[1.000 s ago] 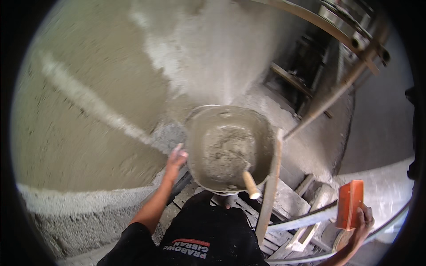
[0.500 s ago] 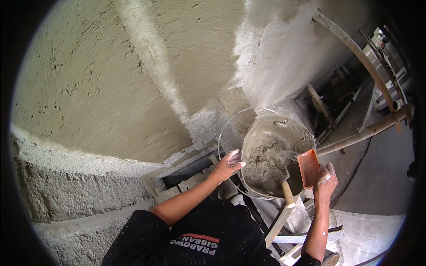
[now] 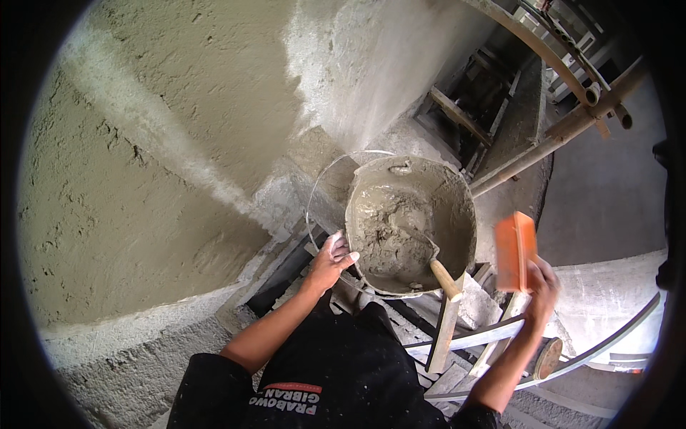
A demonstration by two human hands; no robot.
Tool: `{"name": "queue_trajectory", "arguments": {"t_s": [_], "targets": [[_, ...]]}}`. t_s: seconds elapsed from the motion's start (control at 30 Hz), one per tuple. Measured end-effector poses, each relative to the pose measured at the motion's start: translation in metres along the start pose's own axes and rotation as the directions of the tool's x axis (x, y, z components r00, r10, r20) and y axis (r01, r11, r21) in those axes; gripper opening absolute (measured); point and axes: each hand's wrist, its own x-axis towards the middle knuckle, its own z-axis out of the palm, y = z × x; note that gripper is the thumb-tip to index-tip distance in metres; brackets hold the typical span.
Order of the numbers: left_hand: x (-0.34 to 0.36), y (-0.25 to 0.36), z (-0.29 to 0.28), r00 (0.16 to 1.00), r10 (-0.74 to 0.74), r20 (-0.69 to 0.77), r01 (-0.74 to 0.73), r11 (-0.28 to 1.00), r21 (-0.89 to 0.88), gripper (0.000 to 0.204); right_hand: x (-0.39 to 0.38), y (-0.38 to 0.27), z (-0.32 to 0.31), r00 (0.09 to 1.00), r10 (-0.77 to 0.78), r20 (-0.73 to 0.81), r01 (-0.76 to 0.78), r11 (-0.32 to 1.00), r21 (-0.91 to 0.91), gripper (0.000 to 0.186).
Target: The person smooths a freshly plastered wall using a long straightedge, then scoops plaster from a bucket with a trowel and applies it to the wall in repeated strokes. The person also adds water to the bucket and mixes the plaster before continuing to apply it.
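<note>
A mortar bucket stands in front of me, with wet grey mortar inside. My left hand grips its left rim, thumb toward the inside and fingers outside. In the mortar lies a trowel, its blade partly sunk and its wooden handle resting over the near right rim. My right hand holds an orange plastic container by its lower end, to the right of the bucket and apart from it. The container is slightly blurred, and its inside cannot be seen well.
A freshly plastered wall rises on the left. Bamboo poles cross at the upper right. Wooden boards and a round log end lie below the bucket. A thin wire hoop stands out at the bucket's left.
The orange container has moved right, away from the bucket; half a second ago water was pouring from it into the mortar. My view has shifted right. My left hand stays at the rim.
</note>
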Motion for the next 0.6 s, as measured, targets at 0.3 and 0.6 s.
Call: {"name": "queue_trajectory", "arguments": {"t_s": [0.3, 0.6], "targets": [[-0.008, -0.006, 0.015, 0.988, -0.064, -0.140, 0.045, 0.989, -0.140, 0.073, -0.033, 0.013, -0.171, 0.917, 0.195, -0.348, -0.303, 0.908, -0.290, 0.059], [-0.018, -0.015, 0.030, 0.976, 0.019, -0.218, -0.060, 0.981, -0.184, 0.066, -0.020, 0.041, -0.112, 0.998, -0.042, 0.039, 0.053, 0.934, -0.352, 0.031]]}}
